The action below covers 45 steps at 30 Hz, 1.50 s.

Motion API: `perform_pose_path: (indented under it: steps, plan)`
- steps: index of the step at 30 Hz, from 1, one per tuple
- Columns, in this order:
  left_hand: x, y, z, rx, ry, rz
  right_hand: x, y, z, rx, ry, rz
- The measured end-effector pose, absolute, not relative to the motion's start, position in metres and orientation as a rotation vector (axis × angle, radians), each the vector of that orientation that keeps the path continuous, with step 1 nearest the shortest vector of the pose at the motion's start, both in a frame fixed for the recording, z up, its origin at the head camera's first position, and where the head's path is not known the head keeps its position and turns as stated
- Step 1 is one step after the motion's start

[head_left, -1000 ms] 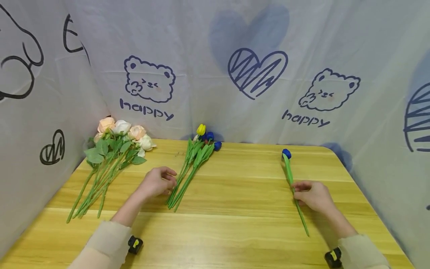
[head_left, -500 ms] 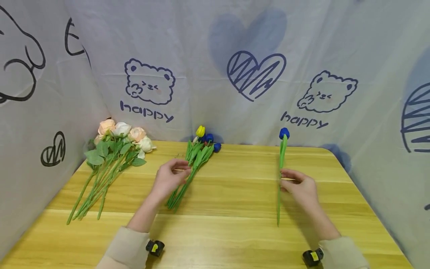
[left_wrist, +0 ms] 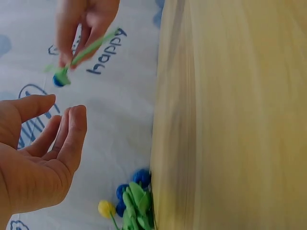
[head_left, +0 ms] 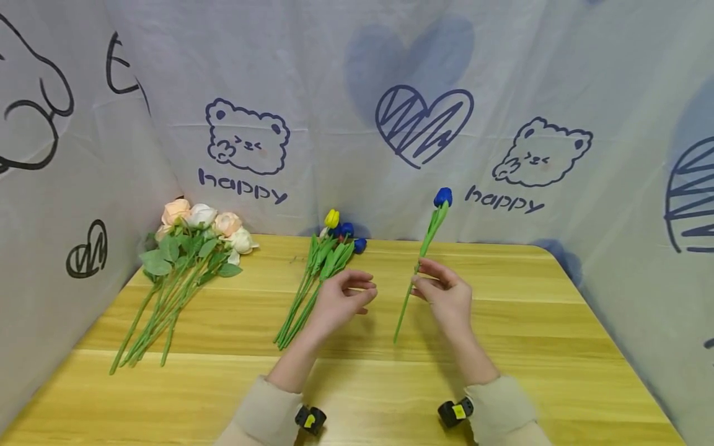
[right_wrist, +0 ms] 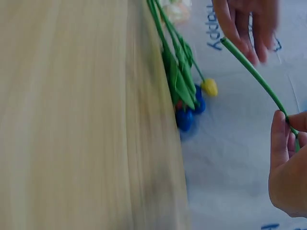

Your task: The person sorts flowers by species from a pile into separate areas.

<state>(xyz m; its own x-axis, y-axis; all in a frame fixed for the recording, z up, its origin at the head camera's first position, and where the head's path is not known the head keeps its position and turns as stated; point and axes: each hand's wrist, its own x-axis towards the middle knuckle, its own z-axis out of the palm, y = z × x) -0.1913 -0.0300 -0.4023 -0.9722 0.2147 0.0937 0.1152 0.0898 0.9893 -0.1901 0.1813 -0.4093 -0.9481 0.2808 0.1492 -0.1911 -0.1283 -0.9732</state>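
A single blue tulip [head_left: 443, 197] with a green stem is held up over the table in the head view, leaning with its bloom up and to the right. My right hand [head_left: 446, 297] pinches its stem between thumb and fingers, as the stem [right_wrist: 256, 75] in the right wrist view also shows. My left hand [head_left: 341, 300] is to the left of that stem, thumb and fingers apart with nothing between them. Behind the left hand lies a bunch of tulips [head_left: 333, 257] with yellow and blue blooms, its stems partly hidden by that hand.
A bunch of peach and white roses [head_left: 192, 248] lies on the left of the wooden table [head_left: 530, 347]. Printed cloth [head_left: 334, 80] hangs along the table's back and sides. Each wrist wears a small black camera, such as the left camera [head_left: 310, 419].
My right hand has moved left and lifted the blue tulip off the table, tilting it upright. My left hand has moved right, past the tulip bunch, toward the right hand.
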Motion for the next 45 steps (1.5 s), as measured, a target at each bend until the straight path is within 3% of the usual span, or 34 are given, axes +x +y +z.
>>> perform_pose_path:
  steps: [14, 30, 45]
  plan:
    - [-0.189, -0.024, -0.411, 0.36, 2.285, 1.928, -0.198, 0.129, -0.417, -0.09, -1.687, 2.243]
    - [-0.19, -0.03, -0.41, 0.296, 2.312, 1.855, -0.197, 0.124, -0.422, -0.07, -1.72, 2.28]
    - [-0.207, -0.073, -0.412, 0.198, 2.563, 1.771, -0.237, 0.081, -0.428, 0.046, -1.855, 2.361]
